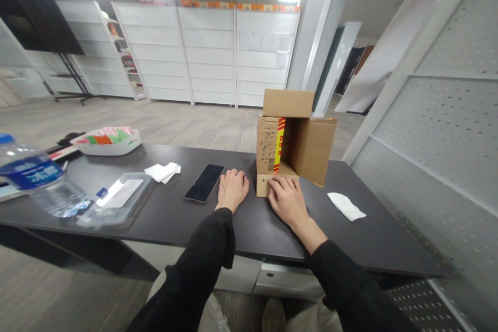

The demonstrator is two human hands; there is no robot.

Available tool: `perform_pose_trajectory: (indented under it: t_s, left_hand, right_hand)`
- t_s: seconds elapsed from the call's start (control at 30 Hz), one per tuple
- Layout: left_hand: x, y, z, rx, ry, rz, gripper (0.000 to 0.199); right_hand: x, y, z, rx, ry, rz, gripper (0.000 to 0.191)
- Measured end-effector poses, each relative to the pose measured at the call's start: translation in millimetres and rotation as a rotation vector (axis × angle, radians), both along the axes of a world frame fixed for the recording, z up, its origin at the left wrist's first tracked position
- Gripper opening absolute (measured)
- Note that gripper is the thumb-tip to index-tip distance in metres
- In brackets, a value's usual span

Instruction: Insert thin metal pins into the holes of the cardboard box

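Just past twelve o'clock ahead, the open cardboard box stands on the black desk, the right hand over its lower flap, grip unclear; the left hand rests released, loosely curled. Probably light and stiff, the box suits side-wall holds, with room toward three o'clock, the desk's far edge close behind.

Box on the desk, smaller things left of it.
From the left stand the bottle, the case beside it and the tray behind both; then one tissue, the phone, and the left hand between phone and box. The right hand lies on the box's near flap, another tissue to its right. Shelves stand behind the desk, a screen at far left.
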State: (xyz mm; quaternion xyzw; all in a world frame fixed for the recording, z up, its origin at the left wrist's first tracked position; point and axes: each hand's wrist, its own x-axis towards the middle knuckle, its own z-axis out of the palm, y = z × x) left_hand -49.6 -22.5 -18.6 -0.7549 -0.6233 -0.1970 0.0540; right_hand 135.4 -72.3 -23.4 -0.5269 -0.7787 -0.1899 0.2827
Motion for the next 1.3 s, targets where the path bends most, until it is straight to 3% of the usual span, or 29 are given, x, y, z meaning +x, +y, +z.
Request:
perform_pose_trajectory:
  t_s: [0.37, 1.0, 1.3]
  left_hand:
    - [0.2, -0.2, 1.6, -0.013, -0.009, -0.004, 0.027]
    - [-0.8, 3.4, -4.3, 0.003, -0.008, 0.002, 0.026]
    - [0.1, 1.6, -0.5, -0.015, 0.006, 0.013, 0.026]
  right_hand:
    - [-3.4, 7.7, 2.3, 0.033, -0.029, 0.023, 0.019]
    - [-20.3, 30.8, 5.4, -0.023, -0.017, -0.183, 0.003]
    - [-23.8, 35.1, 1.4, 0.018, 0.019, -0.185, 0.003]
